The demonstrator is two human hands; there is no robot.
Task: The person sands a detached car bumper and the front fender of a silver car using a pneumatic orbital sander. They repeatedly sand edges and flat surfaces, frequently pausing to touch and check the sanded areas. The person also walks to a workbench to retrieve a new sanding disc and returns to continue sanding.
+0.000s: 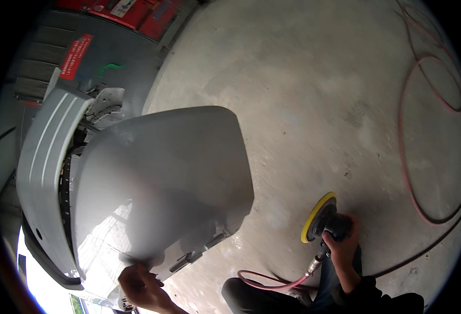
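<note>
My right hand (344,246) is wrapped round the black body of a pneumatic disc sander (324,219). Its round pad with a yellow rim is turned toward a large glossy grey car body panel (178,162), with a gap of floor between them. A metal coupling joins the sander to a reddish air hose (277,286). At the panel's lower edge is my left hand (145,289), its fingers curled inward close to the shiny surface. What those fingers hold, if anything, is hidden. The panel mirrors light and dark shapes near this hand.
A silver car bumper (44,172) stands left of the panel. Behind them are a grey wall with a red sign (77,56) and a red cabinet (128,13). More red hose (402,136) loops over the concrete floor (303,94) at right. My bent legs (262,295) are below the sander.
</note>
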